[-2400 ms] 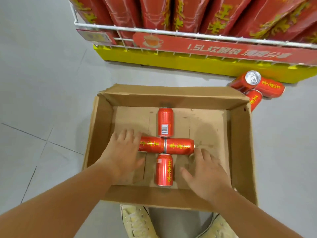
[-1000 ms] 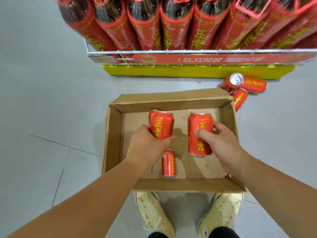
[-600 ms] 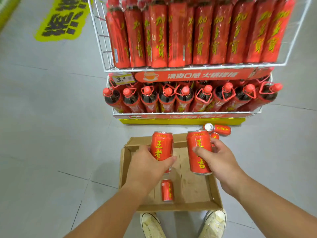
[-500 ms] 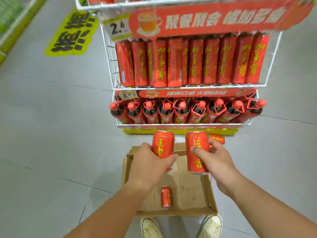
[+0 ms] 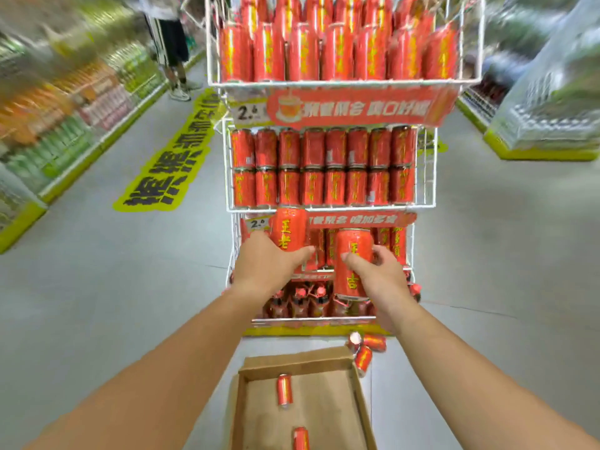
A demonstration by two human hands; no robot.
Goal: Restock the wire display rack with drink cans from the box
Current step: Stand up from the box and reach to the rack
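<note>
Left hand (image 5: 269,264) grips one red can (image 5: 288,229), upright, raised in front of the wire rack (image 5: 428,170) near the second shelf's front rail. Right hand (image 5: 378,271) is closed round a second can (image 5: 352,263), also upright, slightly lower and to the right. Cardboard box (image 5: 360,404) sits on the floor below the rack, two cans (image 5: 284,389) lying inside. Three loose cans (image 5: 365,349) lie on the floor at the box's far right corner. Rack's middle shelf is full.
</note>
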